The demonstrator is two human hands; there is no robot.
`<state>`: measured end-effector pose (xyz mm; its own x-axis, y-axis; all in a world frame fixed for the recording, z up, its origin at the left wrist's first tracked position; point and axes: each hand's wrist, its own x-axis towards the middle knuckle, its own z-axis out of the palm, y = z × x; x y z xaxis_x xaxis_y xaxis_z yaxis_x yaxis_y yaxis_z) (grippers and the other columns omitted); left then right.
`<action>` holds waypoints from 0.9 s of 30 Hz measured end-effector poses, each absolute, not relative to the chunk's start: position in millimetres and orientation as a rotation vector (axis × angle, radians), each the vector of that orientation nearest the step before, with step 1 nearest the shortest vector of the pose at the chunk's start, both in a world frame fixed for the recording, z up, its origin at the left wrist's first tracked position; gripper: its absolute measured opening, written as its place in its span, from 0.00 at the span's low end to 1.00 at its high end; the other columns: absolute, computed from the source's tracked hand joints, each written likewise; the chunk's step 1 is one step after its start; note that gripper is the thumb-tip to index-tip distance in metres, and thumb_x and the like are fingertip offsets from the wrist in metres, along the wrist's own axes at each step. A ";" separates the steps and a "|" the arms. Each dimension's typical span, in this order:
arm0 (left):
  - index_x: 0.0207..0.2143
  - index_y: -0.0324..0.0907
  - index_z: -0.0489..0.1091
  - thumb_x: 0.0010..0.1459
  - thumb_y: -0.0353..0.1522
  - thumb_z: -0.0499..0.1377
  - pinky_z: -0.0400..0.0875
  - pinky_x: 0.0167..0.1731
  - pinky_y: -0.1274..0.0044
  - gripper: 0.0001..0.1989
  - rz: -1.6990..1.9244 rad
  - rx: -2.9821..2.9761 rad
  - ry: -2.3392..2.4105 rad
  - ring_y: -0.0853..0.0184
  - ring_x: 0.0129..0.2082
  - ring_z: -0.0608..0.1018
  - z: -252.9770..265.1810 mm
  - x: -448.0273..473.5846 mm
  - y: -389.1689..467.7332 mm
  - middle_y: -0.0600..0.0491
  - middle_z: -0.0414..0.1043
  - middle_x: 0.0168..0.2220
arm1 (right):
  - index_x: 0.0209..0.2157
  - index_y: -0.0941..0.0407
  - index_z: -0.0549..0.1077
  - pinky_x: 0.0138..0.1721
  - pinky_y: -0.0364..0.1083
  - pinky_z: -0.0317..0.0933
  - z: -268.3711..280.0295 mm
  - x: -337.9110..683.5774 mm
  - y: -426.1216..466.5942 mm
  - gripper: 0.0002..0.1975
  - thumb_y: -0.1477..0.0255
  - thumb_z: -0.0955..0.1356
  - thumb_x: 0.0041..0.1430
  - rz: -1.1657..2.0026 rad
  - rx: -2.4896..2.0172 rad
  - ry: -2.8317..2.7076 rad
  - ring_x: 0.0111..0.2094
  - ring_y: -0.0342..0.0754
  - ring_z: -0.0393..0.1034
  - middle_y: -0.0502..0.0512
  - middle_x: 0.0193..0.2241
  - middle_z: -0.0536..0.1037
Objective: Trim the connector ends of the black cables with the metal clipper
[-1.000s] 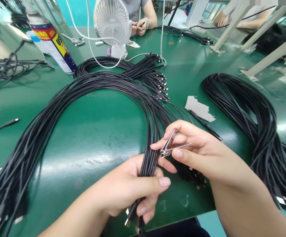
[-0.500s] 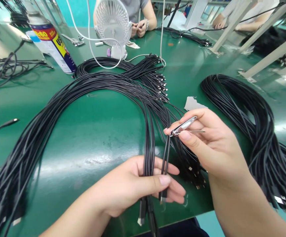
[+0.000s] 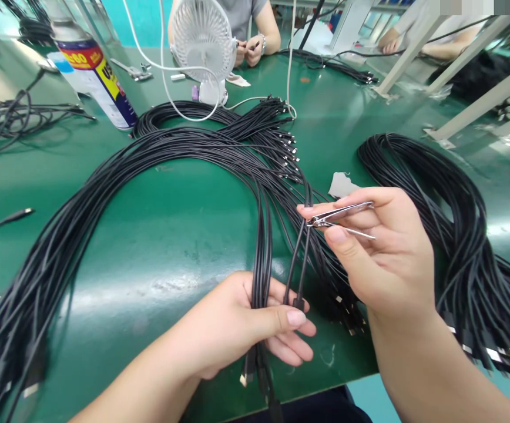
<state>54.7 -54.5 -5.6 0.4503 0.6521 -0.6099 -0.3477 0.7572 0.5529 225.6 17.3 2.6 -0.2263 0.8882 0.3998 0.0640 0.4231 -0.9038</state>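
Observation:
My left hand (image 3: 264, 323) is closed round several black cables (image 3: 261, 252), the thumb laid across them; their plug ends hang below the palm. Two more cables (image 3: 297, 261) run up from between its thumb and fingers to my right hand (image 3: 382, 252). Between the thumb and fingers of that hand is a silver nail clipper (image 3: 343, 214), its lever spread from the body. The clipper's jaw end is at the two cables, with the index fingertip against them. Whether the jaws touch a cable I cannot tell. A large bundle of black cables (image 3: 149, 150) arches over the table behind my hands.
On the green table (image 3: 158, 247) another cable bundle (image 3: 426, 188) lies at the right. A spray can (image 3: 96, 82) and a white fan (image 3: 204, 47) stand at the back. A scrap of paper (image 3: 341, 185) is beyond my right hand. Another person's hands (image 3: 250, 50) are behind the fan.
My right hand has moved slightly up and right with the nail clipper, whose lever is spread wider. The two cables have slid up through my left hand, their plugs now at the thumb.

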 end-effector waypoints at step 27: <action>0.28 0.39 0.82 0.52 0.28 0.71 0.74 0.30 0.84 0.01 0.980 0.512 0.944 0.74 0.24 0.78 5.6 48.6 -52.5 0.55 0.80 0.23 | 0.42 0.52 0.77 0.38 0.41 0.77 7.9 226.2 5.7 0.08 0.73 0.75 0.60 1.565 -0.715 -1.468 0.36 0.45 0.81 0.51 0.35 0.83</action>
<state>48.6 -52.5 5.6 0.2259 0.8715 -0.4353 -0.4677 0.4890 0.7363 226.2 5.7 7.9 -0.4735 0.8693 0.1419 -0.1970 0.0525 -0.9790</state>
